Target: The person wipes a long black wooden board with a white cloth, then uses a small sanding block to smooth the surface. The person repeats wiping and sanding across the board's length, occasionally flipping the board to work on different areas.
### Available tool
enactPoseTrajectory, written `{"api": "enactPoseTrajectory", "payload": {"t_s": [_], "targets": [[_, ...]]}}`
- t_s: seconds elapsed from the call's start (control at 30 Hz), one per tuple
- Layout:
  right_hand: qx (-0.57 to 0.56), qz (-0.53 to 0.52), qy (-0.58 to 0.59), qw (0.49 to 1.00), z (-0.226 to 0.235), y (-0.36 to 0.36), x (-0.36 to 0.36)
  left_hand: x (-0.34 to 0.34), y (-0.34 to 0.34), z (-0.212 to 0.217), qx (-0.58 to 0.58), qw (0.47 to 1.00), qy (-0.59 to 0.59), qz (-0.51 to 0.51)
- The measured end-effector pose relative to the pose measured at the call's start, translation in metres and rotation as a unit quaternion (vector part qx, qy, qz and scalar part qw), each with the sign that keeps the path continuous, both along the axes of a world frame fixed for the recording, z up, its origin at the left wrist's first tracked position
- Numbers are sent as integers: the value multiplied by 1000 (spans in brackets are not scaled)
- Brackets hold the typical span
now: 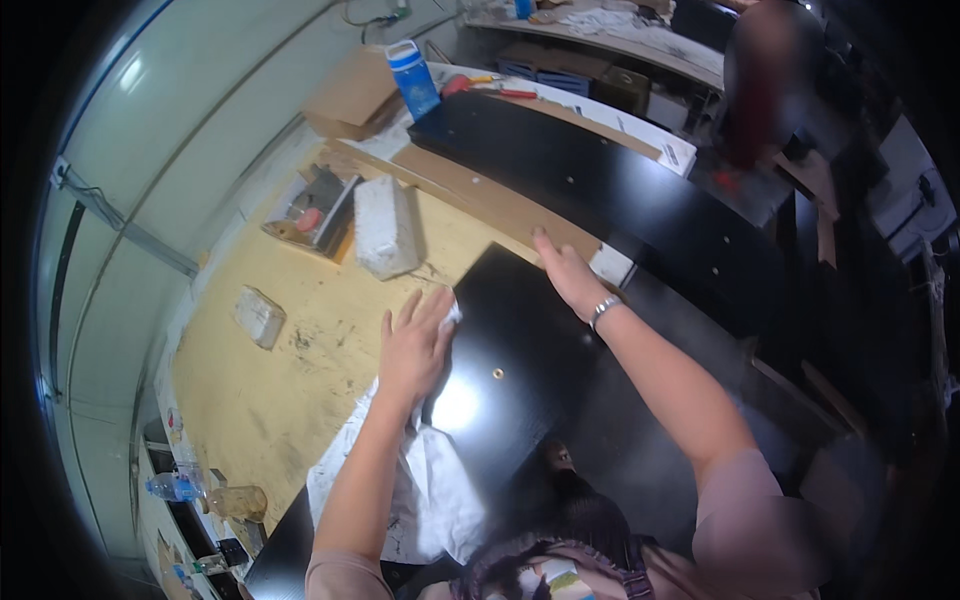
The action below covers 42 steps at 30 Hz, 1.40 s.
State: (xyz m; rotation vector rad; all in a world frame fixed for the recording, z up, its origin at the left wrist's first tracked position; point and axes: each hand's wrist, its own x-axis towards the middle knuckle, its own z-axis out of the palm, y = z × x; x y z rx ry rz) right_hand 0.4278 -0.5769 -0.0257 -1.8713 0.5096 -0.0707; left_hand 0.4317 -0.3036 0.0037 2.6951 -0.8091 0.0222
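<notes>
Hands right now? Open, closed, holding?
Left hand: open, fingers spread, on white cloth by the black panel.
Right hand: by the panel's far edge; open or closed can't be told.

Left hand (412, 350) on white cloth (440, 485)

Blue bottle (414, 85) beside cardboard box (350, 93), large whitish block (384, 230) beside open tray (338, 218) (pink lump (309, 219) inside)
</notes>
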Motion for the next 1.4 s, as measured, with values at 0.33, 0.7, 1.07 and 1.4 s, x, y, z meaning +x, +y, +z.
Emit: {"api": "enactPoseTrajectory", "payload": {"t_s": [0.33,0.7,1.07,1.4], "targets": [[48,88,18,995,15,-6,-4,-122,-93,9,-27,952,-18,-305],[-123,104,-44,986,13,3,-2,-135,-87,-1,-2,964,-120,-235],[-189,93,-66,975,-10,-8,12,-300,146,24,19,999,12,26],[-368,197,-233,878,10,38,-12,-569,428,4,-45,706,-133,694]]}}
